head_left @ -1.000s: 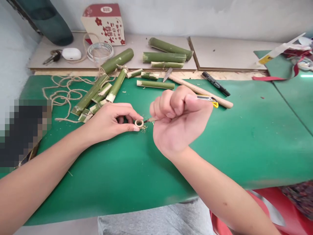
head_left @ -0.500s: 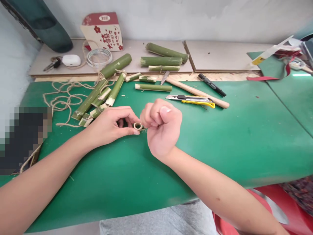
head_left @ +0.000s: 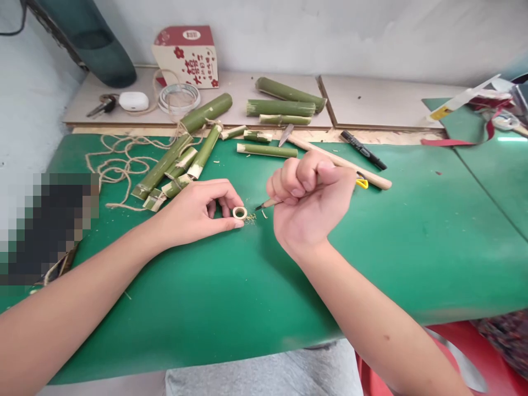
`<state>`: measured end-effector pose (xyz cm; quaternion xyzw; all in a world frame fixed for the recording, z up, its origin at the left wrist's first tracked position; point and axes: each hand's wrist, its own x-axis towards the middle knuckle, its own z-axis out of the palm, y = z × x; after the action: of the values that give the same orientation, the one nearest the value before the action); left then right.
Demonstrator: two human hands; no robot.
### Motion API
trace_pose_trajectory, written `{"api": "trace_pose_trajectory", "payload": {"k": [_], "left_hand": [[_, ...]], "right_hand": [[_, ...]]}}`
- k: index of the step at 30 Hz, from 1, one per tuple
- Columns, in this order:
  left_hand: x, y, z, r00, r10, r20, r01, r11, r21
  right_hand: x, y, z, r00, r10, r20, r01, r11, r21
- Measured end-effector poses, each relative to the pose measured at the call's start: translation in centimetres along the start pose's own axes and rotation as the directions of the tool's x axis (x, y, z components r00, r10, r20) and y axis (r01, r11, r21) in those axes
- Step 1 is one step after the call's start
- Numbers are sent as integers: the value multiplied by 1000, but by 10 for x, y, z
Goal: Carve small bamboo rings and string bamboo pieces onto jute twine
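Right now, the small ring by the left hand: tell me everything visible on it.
The ring is a short, pale tan slice of what looks like bamboo, hollow through the middle, lying flat with its hole up on the green mat. The left hand pinches its left side. The pointed tool in the right hand stops short of it. Fine shavings lie alongside.

A green mat [head_left: 214, 308] covered the near worktable and ran to its front edge. Behind it sat pale wooden boards [head_left: 371, 99] against a plain whitish wall [head_left: 330, 33]. A second green sheet [head_left: 495, 165] lay to the right. A dark teal curved object [head_left: 94, 49] leaned in the far left corner. Daylight was soft and even
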<state>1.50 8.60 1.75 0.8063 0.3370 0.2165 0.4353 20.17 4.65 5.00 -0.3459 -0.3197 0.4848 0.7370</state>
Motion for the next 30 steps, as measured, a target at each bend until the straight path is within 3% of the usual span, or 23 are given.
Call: {"api": "trace_pose_trajectory", "payload": {"k": [8,16,24,30], "left_hand": [[-2,2,1,1000,15,-10,-15,1000,14],[-1,1,1,1000,-15,-3,15,1000,15],[-1,2,0,1000,-21,-12,21,999,38],[-1,2,1,999,-29,-15,30,999,41]], "right_hand": [[-5,1,4,994,112,2,-112,994,17],[-14,20,5,995,53,85,-53,999,0],[-18,19,7,994,19,111,-12,998,-59],[-19,19,9,991,-15,132,9,999,43]]}}
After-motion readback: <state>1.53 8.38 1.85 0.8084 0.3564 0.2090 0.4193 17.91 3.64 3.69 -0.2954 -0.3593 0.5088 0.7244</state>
